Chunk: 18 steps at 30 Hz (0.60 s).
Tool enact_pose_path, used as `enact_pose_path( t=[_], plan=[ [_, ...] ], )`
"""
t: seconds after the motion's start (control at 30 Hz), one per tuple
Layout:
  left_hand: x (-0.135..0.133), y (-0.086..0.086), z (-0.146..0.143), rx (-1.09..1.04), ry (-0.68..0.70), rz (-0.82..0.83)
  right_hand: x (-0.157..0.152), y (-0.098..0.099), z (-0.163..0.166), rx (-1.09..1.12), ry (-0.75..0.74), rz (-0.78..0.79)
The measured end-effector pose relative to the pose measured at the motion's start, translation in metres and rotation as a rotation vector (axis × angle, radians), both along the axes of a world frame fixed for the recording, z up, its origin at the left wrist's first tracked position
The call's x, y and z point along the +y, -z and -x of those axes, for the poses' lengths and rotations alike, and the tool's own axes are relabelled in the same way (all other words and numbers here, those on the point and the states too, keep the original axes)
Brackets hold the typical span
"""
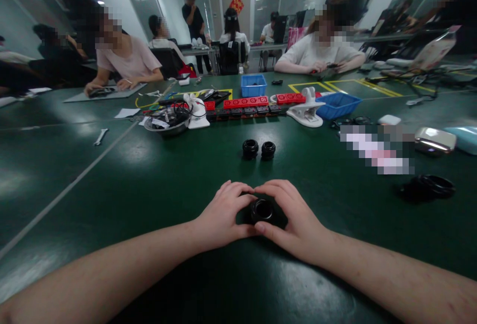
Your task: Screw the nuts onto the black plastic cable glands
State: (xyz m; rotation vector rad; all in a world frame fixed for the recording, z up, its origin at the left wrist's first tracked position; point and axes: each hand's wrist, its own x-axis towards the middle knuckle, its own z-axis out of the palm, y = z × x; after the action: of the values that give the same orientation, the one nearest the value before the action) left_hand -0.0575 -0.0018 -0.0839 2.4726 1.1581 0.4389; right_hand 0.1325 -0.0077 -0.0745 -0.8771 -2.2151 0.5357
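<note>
A short black ribbed ring point(263, 209) with a round opening on top stands on the green table between my hands. My left hand point(223, 214) curls around its left side, with fingertips at the far rim and the thumb at the near side. From the other side my right hand point(294, 214) closes around it, its thumb tip at the near rim. The fingertips of both hands meet behind the ring, and the thumbs meet in front. Farther out on the table stand two similar black ribbed rings, a left one point(250, 149) and a right one point(268, 150).
A larger black ring-like object point(428, 187) lies at the right. Behind are red power strips point(246, 102), white clamp stands point(306, 110), blue bins point(337, 105) and a metal bowl point(167, 127) of cables. A wrench point(100, 136) lies left. People sit across the table.
</note>
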Motion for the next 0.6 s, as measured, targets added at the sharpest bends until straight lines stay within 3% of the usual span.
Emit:
enact_pose_path(
  t=[0.27,0.6],
  plan=[
    [-0.0004,0.0014,0.0013,-0.005,0.005,0.013,-0.0014,-0.0027,0.0004,-0.041,-0.006,0.03],
    [-0.0003,0.0016,0.0002,-0.011,0.01,-0.016,-0.0014,-0.0069,0.003,-0.024,-0.171,-0.045]
  ],
)
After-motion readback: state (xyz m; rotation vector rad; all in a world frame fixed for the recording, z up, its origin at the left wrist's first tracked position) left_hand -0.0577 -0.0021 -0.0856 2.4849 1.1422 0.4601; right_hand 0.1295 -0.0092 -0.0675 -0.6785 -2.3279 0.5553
